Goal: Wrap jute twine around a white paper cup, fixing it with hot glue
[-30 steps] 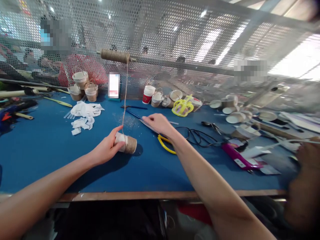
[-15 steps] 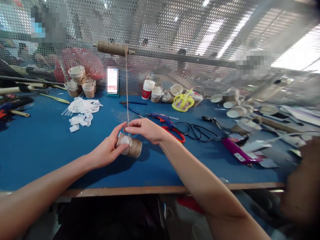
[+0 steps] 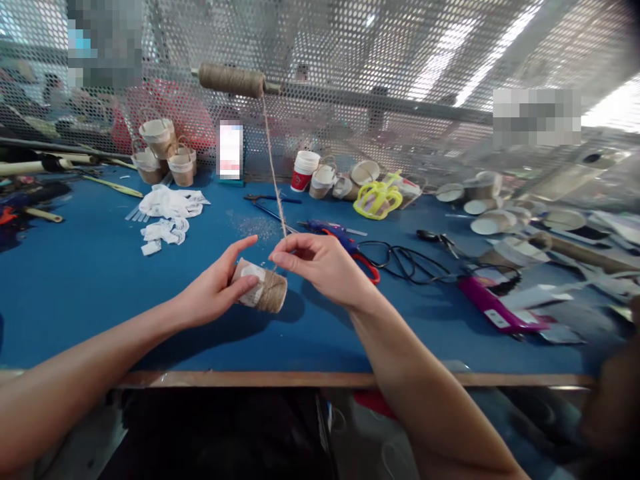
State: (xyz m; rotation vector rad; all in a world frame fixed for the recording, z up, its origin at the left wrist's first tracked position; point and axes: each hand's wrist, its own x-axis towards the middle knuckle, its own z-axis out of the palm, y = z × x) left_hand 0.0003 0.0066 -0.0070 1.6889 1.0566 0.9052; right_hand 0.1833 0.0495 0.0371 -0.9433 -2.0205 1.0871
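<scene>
A small paper cup (image 3: 275, 293), tilted on its side, is wound with brown twine around its right end. My left hand (image 3: 210, 287) grips the cup, thumb across its pale, printed side and index finger raised. Just above the wound end, my right hand (image 3: 320, 263) pinches the strand of twine (image 3: 275, 170) between thumb and fingers. That strand runs up taut to a twine spool (image 3: 233, 79) mounted on a rod against the mesh.
Twine-handled cups (image 3: 157, 137) stand at back left, near crumpled white strips (image 3: 173, 201) and a lit phone (image 3: 230, 150). Behind my right hand lies a blue glue gun (image 3: 330, 230) with black cable. Further right are a yellow woven basket (image 3: 377, 200), a purple device (image 3: 500, 310) and several loose cups.
My right hand has moved right, away from my left fingertips, drawing the twine into a slant. My left hand stays on the cup. The view has shifted slightly.
</scene>
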